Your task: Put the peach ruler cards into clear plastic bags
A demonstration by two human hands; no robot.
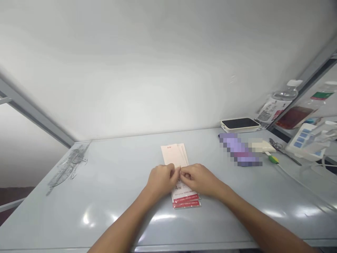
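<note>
My left hand (162, 178) and my right hand (198, 178) meet over a small stack of thin, flat packets. Both have curled fingers and thumbs pinched together, the fingertips almost touching. What lies in the pinch is too small and hidden to name. Below the hands, printed white packets (184, 191) with red bands at the lower end overlap, their clear plastic edges glinting. Pale, pinkish-white flat pieces (171, 153) show beyond the hands, slightly fanned. The hands cover the middle of the stack, so I cannot tell whether upper and lower parts are joined.
On the right of the grey table (118, 196) lie a phone (240, 123), a blurred purple item (238, 149), scissors (285, 153) and a cable with a green-yellow plug (273, 160). Bottles (279, 102) lean by the frame. A crumpled clear-and-grey drawing-like patch (70, 167) is at left.
</note>
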